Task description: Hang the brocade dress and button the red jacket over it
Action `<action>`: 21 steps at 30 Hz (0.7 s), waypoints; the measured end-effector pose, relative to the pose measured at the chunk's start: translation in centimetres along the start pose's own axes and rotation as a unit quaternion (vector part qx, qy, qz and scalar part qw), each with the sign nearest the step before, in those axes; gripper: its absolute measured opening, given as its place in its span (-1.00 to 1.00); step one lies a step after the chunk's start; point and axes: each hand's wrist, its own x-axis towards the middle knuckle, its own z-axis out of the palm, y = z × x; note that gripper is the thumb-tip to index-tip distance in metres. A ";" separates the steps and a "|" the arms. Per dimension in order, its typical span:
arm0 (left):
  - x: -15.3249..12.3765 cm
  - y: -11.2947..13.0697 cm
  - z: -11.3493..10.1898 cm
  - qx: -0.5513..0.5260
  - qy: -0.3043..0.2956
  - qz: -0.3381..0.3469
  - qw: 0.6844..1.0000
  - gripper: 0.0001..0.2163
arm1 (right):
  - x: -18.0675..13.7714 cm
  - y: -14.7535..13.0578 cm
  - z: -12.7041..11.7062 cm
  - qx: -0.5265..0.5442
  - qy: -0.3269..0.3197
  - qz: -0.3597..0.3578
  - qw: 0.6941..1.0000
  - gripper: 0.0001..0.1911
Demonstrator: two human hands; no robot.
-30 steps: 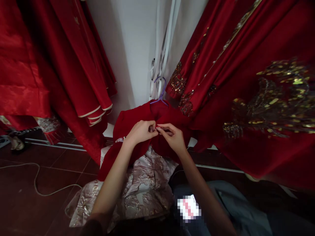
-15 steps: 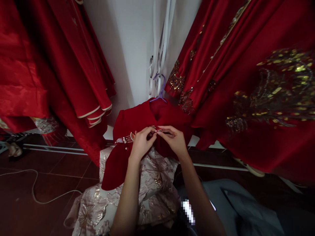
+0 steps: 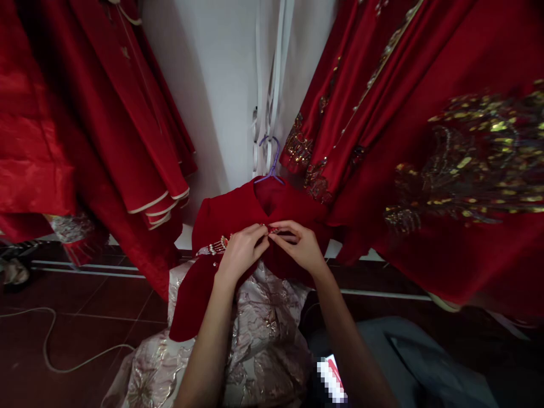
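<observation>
A dark red V-necked jacket [image 3: 225,207] hangs from a purple hanger [image 3: 272,171] in front of me. My left hand [image 3: 244,249] and my right hand [image 3: 300,243] meet at the jacket's front, just below the neckline. Both pinch a small red and beaded ornament [image 3: 272,229] between thumb and fingers; the fingertips hide most of it, and how it fastens cannot be made out. To the left of my left hand, a beaded tassel ornament [image 3: 216,247] lies across the red cloth. Pale floral brocade [image 3: 266,317] spreads below the jacket, under my forearms.
Red garments with pale piping [image 3: 161,181] hang at left. More red garments with gold sequin embroidery [image 3: 480,164] hang at right. White straps [image 3: 272,73] run down the wall. A cable [image 3: 53,340] lies on the tiled floor; a grey chair-like shape [image 3: 395,351] stands at lower right.
The view has shifted slightly, so the scene sits a little lower and further left. Both hands stay together at the ornament, with small finger movements; the left fingers look more closed over it.
</observation>
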 end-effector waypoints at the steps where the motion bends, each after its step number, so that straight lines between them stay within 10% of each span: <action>1: 0.0 0.0 0.2 0.000 0.002 -0.003 1.000 -0.89 | 0.2 0.1 0.2 -0.008 -0.003 -0.009 1.000 -0.76; 10: -2.8 -3.8 6.2 -0.048 0.110 -0.094 0.988 -0.67 | -2.0 3.6 2.7 0.045 0.124 0.084 0.988 -0.54; 21: -3.3 -6.2 8.0 -0.030 0.149 -0.101 0.983 -0.83 | -9.4 7.8 2.5 -0.295 0.155 0.053 0.941 -0.43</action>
